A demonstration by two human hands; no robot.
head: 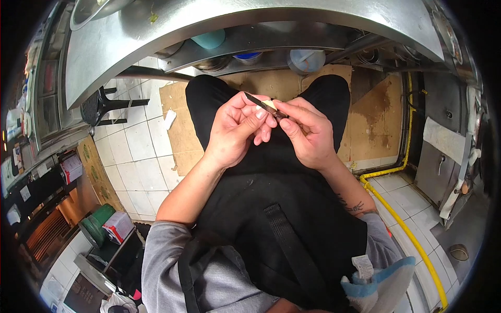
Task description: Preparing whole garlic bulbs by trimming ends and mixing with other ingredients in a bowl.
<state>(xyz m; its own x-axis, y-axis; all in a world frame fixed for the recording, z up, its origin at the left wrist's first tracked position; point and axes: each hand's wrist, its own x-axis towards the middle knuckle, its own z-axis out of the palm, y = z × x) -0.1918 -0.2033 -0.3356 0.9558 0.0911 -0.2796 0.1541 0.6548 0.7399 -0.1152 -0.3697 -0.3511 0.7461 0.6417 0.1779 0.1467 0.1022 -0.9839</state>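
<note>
In front of my lap, both hands meet over a small dark-bladed knife [254, 100] and a small pale piece of food [269, 104], which may be a garlic clove. The fingers of my left hand [235, 129] curl around the pale piece, and its thumb lies against the blade. My right hand [309, 127] pinches the handle end of the knife between thumb and fingers; its index fingertip touches the pale piece. The blade points up and to the left. Fingers hide much of the handle and the underside of the piece. A black apron [258, 187] covers my lap.
Ahead, a steel worktable [219, 17] has a lower shelf holding containers, among them a clear lidded tub [306, 60]. A black stool [103, 105] is at left. Cardboard [180, 133] covers floor tiles. At right run a yellow pipe [411, 234] and a steel cabinet [436, 168].
</note>
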